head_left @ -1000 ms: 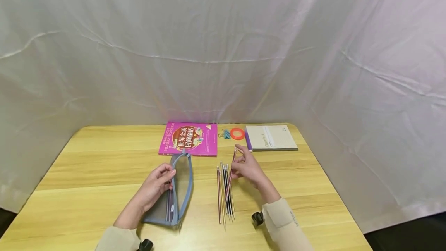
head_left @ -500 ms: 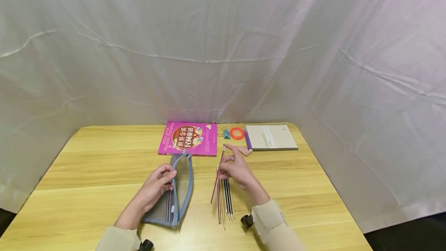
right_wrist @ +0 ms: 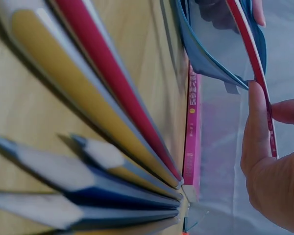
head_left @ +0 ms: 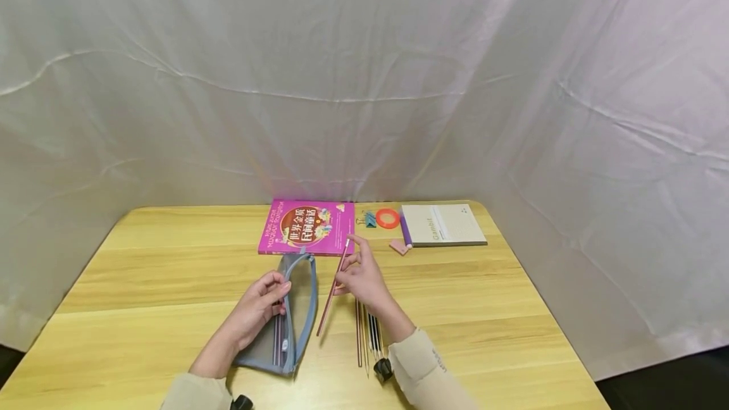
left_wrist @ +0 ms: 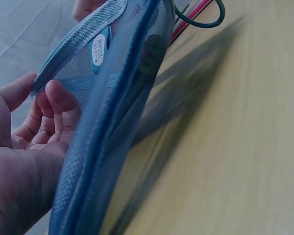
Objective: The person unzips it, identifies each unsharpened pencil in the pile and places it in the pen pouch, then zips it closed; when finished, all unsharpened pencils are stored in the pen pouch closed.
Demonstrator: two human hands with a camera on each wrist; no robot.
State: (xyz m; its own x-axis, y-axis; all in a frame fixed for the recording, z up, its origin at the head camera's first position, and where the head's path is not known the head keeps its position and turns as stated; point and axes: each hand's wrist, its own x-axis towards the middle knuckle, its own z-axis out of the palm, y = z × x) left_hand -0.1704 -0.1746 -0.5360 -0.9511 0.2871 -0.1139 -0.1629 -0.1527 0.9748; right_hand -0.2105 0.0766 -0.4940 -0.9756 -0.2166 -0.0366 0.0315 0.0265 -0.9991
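My left hand (head_left: 255,312) pinches one edge of a grey-blue mesh zipper pouch (head_left: 314,299), whose mouth gapes toward the right. In the left wrist view the thumb and fingers grip the zipper band (left_wrist: 63,51). A red pencil (head_left: 330,302) with a white end is pinched in my right hand (head_left: 364,277), slanted just right of the pouch mouth. The right wrist view has the red pencil (right_wrist: 250,44) overlapping the pouch (right_wrist: 206,61). Below the right hand, several other pencils (head_left: 360,340) lie side by side on the table, partly hidden by the hand and wrist.
At the table's back lie a pink book (head_left: 336,233), a teal binder clip (head_left: 370,219), an orange ring (head_left: 388,218) and a cream notebook (head_left: 455,223). A purple marker (head_left: 405,229) lies along the notebook, near a pink eraser (head_left: 400,246). Grey cloth (head_left: 342,81) hangs behind.
My right hand has carried the red pencil left from above the pencil group to beside the pouch mouth, uncovering the pink eraser. The left hand keeps its grip on the pouch.
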